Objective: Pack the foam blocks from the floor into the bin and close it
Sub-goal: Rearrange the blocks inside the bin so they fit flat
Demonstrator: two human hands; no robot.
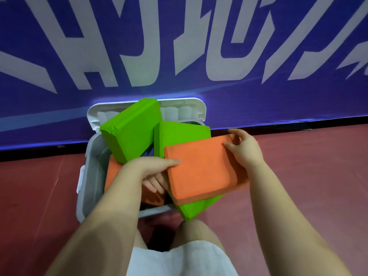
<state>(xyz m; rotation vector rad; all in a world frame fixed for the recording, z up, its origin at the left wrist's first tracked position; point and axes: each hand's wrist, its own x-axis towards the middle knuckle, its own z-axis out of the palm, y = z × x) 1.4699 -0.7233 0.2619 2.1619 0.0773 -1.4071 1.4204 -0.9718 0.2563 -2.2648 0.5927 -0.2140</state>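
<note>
Three green blocks (132, 129), two orange blocks (199, 168), one bin (89, 156).

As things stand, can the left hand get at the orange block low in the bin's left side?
Probably yes: the left hand is beside that lower orange block, nothing between them, though it grips the top orange block.

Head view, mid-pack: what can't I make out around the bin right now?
- Bin interior and floor: hidden by the blocks and the left hand.
- Lower orange block: mostly covered by the left forearm and the tilted green block.
- Bin's right wall: hidden behind the top orange block and the right hand.
- Lid: partly hidden by green blocks.
- Any blocks left on the floor: outside the frame.
</note>
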